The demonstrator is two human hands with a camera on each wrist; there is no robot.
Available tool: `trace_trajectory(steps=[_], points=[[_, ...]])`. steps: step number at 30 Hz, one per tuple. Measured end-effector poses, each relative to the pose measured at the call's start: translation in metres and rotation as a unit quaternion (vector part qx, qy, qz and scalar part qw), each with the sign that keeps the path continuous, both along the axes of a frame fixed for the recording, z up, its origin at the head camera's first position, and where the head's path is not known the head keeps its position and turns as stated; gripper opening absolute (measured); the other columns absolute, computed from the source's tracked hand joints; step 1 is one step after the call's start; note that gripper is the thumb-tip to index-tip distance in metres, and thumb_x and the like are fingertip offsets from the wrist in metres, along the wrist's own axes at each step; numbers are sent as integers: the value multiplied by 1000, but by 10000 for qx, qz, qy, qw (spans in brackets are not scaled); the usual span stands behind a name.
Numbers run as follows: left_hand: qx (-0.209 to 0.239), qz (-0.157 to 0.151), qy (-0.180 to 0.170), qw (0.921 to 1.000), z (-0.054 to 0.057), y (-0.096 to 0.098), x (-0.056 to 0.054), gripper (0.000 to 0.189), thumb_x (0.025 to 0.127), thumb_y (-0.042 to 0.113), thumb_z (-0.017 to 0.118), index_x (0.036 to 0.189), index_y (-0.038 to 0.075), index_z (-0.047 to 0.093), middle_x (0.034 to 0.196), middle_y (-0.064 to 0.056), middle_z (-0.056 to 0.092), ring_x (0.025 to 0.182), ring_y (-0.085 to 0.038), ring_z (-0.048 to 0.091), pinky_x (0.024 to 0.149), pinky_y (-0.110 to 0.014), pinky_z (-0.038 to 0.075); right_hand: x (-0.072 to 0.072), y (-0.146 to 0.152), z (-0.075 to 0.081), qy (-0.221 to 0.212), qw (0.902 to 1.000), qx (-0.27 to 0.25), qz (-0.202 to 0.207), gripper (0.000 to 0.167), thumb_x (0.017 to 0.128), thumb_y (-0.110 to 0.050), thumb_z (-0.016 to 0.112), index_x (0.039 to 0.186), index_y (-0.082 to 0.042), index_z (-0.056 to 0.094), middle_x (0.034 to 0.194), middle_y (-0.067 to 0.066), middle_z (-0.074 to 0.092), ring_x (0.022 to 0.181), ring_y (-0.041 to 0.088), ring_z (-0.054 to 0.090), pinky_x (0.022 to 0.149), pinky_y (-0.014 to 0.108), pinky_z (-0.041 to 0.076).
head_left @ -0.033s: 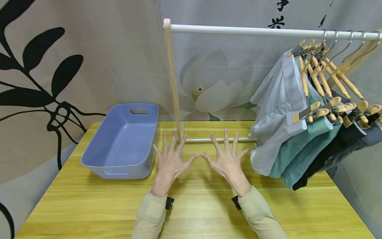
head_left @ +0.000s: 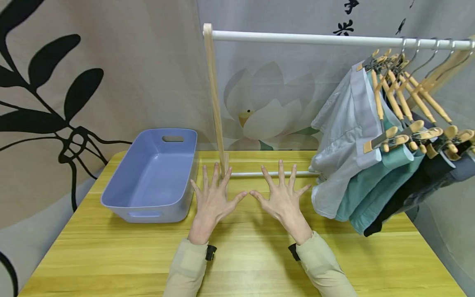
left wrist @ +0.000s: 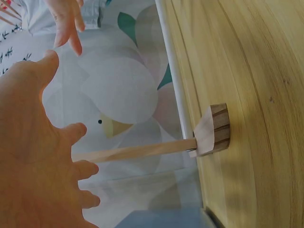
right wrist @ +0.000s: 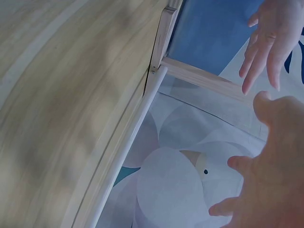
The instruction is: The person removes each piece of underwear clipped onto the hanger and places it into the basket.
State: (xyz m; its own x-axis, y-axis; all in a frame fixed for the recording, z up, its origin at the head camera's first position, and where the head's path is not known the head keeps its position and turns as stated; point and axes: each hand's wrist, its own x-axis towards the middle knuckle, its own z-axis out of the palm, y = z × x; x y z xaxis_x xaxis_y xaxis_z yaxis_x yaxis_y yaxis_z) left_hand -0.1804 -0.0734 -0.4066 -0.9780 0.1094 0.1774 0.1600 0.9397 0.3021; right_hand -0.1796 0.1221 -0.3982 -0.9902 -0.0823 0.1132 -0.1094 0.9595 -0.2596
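Both hands are held over the wooden table (head_left: 245, 264) with fingers spread wide, holding nothing. My left hand (head_left: 211, 202) is between the blue plastic basket (head_left: 148, 210) and the right hand, near the foot of the rack's wooden post (head_left: 214, 95). To its right, my right hand (head_left: 283, 202) is nearest the hanging clothes. The thumb tips come close together in the head view. Several garments hang by clip hangers (head_left: 395, 95) at the right end of the white rail (head_left: 297, 38): light grey-blue shorts (head_left: 345, 144) in front, then teal (head_left: 365, 194) and dark ones behind.
The basket stands at the table's left, and its inside shows no contents. A lower white bar (head_left: 256, 174) runs along the rack's base. Behind hangs a printed curtain (head_left: 148, 62) with leaf and flower patterns.
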Motion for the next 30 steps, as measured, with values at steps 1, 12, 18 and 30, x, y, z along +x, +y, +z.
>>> trace_trajectory(steps=[1,12,18,30], points=[[-6,-1,2,10000,0,0,0,83,83,75,40,151,33,18,161,-9,4,146,-41,-8,104,-77,-1,0,0,0,6,10000,3,-2,75,86,-72,42,150,-41,18,161,9,-12,142,45,-21,90,85,-7],[-43,-26,-19,10000,1,2,0,83,84,75,40,152,33,16,161,-9,4,146,-41,-7,103,-78,-1,2,2,0,80,9999,52,-40,75,86,-71,43,150,-40,19,161,8,-11,143,46,-19,91,86,0],[156,66,292,9994,1,5,-3,76,91,67,35,152,24,22,160,-13,13,146,-44,3,107,-74,10,1,3,0,165,9999,2,-8,75,87,-70,42,151,-37,18,161,10,-8,143,47,-15,97,83,5],[2819,674,1742,9411,26,9,-41,63,99,29,47,147,-4,23,143,-28,39,125,-43,48,97,-52,46,5,-3,90,3079,9455,-1058,24,60,87,-20,68,140,-3,43,144,22,42,125,42,48,82,53,54]])
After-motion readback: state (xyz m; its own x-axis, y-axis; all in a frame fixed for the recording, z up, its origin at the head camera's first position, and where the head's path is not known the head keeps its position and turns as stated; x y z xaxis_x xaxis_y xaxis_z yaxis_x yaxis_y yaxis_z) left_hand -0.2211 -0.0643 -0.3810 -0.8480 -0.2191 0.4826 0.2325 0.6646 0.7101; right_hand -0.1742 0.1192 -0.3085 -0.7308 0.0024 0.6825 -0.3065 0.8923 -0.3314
